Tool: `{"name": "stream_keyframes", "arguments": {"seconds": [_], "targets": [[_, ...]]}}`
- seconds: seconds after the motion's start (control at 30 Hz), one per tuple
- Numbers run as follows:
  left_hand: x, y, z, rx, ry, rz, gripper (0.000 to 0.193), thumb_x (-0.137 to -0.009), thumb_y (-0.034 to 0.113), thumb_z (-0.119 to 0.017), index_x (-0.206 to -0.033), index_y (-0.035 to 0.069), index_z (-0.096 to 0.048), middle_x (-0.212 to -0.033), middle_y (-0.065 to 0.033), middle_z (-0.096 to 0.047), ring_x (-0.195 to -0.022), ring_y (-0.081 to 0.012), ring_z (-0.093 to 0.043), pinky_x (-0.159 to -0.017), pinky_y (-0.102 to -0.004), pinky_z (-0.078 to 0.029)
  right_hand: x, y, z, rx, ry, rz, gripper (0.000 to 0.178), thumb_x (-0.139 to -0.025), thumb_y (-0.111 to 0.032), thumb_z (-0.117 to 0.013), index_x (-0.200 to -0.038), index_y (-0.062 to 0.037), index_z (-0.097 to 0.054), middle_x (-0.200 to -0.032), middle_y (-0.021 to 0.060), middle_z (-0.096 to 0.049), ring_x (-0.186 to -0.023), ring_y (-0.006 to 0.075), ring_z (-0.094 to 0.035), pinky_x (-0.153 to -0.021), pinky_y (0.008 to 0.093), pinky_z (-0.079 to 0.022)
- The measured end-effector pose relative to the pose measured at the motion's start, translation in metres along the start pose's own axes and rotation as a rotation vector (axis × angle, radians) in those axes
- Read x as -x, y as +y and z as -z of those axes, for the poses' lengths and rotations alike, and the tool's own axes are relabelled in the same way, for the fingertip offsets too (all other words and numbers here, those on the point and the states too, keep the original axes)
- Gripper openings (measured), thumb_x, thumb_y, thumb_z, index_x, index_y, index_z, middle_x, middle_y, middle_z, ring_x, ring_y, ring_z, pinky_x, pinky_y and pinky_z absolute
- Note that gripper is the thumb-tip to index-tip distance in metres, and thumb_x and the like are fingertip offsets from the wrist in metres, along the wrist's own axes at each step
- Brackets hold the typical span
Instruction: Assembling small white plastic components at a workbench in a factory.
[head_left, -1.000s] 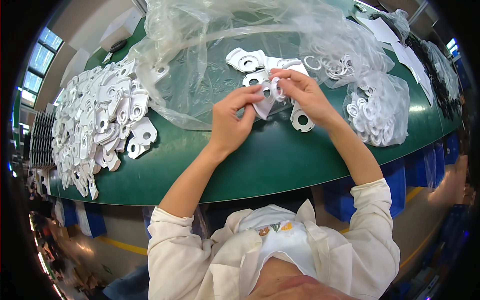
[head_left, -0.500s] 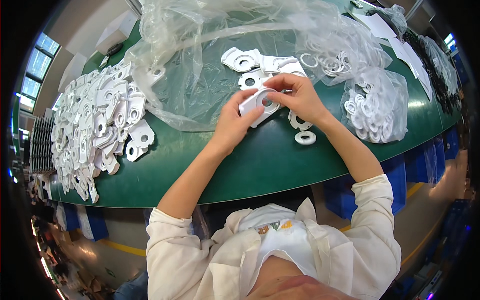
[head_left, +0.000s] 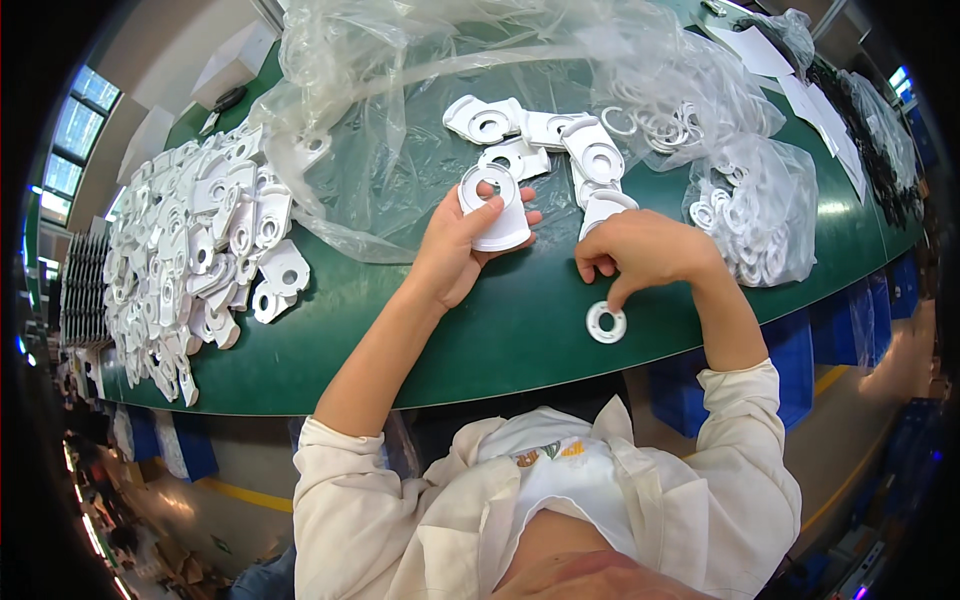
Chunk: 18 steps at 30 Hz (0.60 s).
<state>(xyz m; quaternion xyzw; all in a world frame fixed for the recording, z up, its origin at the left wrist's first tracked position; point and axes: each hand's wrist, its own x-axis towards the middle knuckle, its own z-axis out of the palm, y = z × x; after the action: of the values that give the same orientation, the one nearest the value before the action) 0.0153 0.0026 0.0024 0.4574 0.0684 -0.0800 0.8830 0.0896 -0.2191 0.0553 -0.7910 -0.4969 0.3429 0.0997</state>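
My left hand [head_left: 465, 235] is closed around a white plastic bracket [head_left: 500, 232] that has a round hole at its upper end; my thumb lies across its face. Over the table to the right, my right hand [head_left: 655, 250] has its thumb pointing down and apart from the curled fingers. The thumb tip touches the edge of a small white ring [head_left: 595, 325] near the table's front edge. Just beyond the right hand lies a white bracket [head_left: 606, 205], partly covered by that hand. More brackets [head_left: 598, 155] with rings in their holes lie in a cluster beyond both hands.
A large heap of white brackets [head_left: 190, 250] covers the left of the green table [head_left: 480, 345]. Clear plastic sheeting [head_left: 400, 110] spreads across the back. A clear bag of white rings [head_left: 755, 225] stands at the right, with papers [head_left: 820, 110] behind it.
My right hand has left the bracket and moved right and nearer to the ring. The ring has shifted toward me. My left hand keeps the bracket, which has turned more upright.
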Motion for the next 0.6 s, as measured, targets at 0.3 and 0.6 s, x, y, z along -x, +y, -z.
{"name": "stream_keyframes", "arguments": {"seconds": [0.3,0.6], "targets": [[-0.004,-0.003,0.006,0.083,-0.001,0.093,0.041,-0.099,0.036,-0.038,-0.126,0.005,-0.041,-0.121,-0.0184,-0.057,-0.102,-0.0311,-0.062,-0.079,-0.0421,-0.056,-0.032,0.016,-0.019,-0.121,0.609,0.035,0.026,-0.071,-0.020,-0.075,-0.091,-0.0054,-0.067,-0.076,0.0067,-0.061,-0.067,0.0219,-0.058,-0.063,0.0331,-0.046],[-0.006,-0.005,0.009,0.107,0.049,0.101,0.046,-0.099,0.040,-0.035,-0.126,0.003,-0.042,-0.119,-0.0171,-0.058,-0.101,-0.0296,-0.063,-0.078,-0.0400,-0.056,-0.031,0.017,-0.014,-0.158,0.465,0.179,0.041,-0.064,-0.021,-0.083,-0.098,-0.0063,-0.065,-0.088,0.0040,-0.060,-0.075,0.0177,-0.056,-0.064,0.0313,-0.046]]}}
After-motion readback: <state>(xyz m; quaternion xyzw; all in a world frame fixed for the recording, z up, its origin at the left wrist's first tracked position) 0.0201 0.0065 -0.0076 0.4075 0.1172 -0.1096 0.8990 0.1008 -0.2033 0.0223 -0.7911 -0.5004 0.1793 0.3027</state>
